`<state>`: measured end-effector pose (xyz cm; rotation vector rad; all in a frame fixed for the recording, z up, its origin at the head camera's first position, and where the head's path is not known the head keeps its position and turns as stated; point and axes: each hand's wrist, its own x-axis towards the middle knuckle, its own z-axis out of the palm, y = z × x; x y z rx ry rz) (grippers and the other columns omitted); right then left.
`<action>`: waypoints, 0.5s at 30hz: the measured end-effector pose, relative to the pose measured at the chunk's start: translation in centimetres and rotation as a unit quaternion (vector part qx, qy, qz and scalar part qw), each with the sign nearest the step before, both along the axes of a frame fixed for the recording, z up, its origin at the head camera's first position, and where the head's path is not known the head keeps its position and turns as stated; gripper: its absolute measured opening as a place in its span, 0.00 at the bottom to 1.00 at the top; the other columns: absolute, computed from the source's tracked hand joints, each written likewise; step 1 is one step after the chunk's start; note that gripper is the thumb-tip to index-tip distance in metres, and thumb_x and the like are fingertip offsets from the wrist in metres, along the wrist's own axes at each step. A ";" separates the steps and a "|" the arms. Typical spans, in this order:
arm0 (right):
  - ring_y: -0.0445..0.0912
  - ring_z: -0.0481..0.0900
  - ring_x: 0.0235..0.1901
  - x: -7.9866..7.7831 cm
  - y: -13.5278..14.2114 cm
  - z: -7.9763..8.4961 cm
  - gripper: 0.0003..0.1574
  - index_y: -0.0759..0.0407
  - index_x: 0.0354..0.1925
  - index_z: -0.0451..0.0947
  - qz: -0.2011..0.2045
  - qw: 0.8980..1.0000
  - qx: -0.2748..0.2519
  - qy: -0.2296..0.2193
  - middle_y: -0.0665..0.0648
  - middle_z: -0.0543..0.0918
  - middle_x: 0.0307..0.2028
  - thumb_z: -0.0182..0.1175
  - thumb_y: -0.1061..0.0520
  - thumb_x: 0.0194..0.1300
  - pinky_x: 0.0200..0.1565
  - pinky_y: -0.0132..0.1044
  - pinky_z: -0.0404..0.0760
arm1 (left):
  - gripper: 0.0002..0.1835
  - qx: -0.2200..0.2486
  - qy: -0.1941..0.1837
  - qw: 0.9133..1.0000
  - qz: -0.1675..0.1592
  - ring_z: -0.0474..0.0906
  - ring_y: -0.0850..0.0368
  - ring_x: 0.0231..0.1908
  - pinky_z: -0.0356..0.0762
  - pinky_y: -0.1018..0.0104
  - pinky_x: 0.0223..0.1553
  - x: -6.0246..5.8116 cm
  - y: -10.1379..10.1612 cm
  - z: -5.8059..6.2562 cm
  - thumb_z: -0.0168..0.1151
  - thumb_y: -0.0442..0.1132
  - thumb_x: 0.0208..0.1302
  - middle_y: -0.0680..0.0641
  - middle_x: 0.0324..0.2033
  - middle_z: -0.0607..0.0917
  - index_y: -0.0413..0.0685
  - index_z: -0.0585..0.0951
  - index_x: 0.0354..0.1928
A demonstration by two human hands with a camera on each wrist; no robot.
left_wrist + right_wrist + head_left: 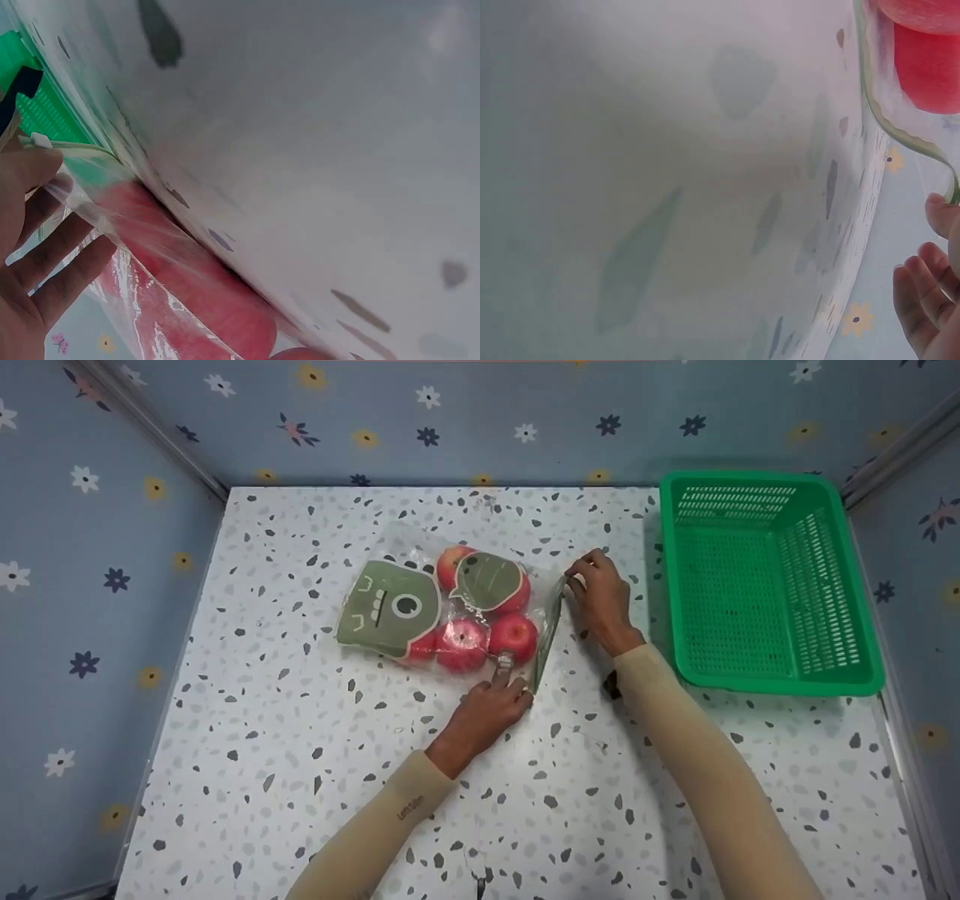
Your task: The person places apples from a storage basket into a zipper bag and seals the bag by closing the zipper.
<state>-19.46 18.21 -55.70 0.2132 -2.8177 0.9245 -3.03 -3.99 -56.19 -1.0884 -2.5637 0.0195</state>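
Observation:
A clear zip bag point(386, 615) with a green monster print lies on the speckled table, holding several red apples point(514, 634). Its green zip edge point(552, 622) faces right. At the near end of that edge my left hand point(486, 712) pinches the bag between thumb and index finger, beside a small white slider point(41, 140); its other fingers spread along the plastic in the left wrist view. My right hand point(604, 594) pinches the far end of the zip edge, the strip curving toward its thumb in the right wrist view.
To the right stands a green plastic basket point(675, 607) with slotted walls, close to my right forearm. Flower-patterned panels point(480, 412) enclose the white speckled table point(285, 780) at the back and both sides.

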 end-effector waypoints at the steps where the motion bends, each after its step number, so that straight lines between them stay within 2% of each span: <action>1: 0.54 0.81 0.48 0.0 0.0 0.1 0.02 0.58 0.42 0.84 -0.001 1.000 0.001 -0.001 0.58 0.80 0.46 0.65 0.62 0.75 0.50 0.51 0.84 | 0.13 0.013 0.002 1.000 -0.002 0.85 0.54 0.46 0.86 0.68 0.28 0.0 -0.1 0.0 0.75 0.32 0.61 0.49 0.44 0.85 0.51 0.85 0.46; 7: 0.55 0.80 0.48 0.2 0.2 0.4 0.02 0.59 0.43 0.85 -0.008 1.000 0.007 -0.011 0.59 0.79 0.47 0.66 0.61 0.75 0.50 0.54 0.84 | 0.13 0.070 0.007 0.997 -0.014 0.85 0.54 0.40 0.87 0.68 0.27 0.0 -0.7 -0.1 0.76 0.28 0.58 0.48 0.40 0.85 0.47 0.84 0.42; 12: 0.54 0.79 0.47 0.6 0.5 0.6 0.02 0.59 0.43 0.83 -0.019 1.000 -0.009 -0.020 0.57 0.78 0.46 0.65 0.60 0.76 0.50 0.53 0.83 | 0.15 0.094 -0.002 0.995 -0.022 0.86 0.53 0.42 0.89 0.65 0.29 0.1 -1.2 0.0 0.77 0.27 0.57 0.47 0.43 0.86 0.46 0.84 0.45; 15: 0.56 0.80 0.49 0.8 0.6 0.8 0.03 0.60 0.42 0.84 -0.025 1.000 -0.002 -0.013 0.58 0.79 0.47 0.66 0.60 0.75 0.50 0.56 0.83 | 0.17 0.118 -0.014 0.993 -0.021 0.87 0.51 0.44 0.91 0.63 0.33 0.1 -1.5 0.1 0.77 0.26 0.58 0.47 0.44 0.86 0.46 0.84 0.46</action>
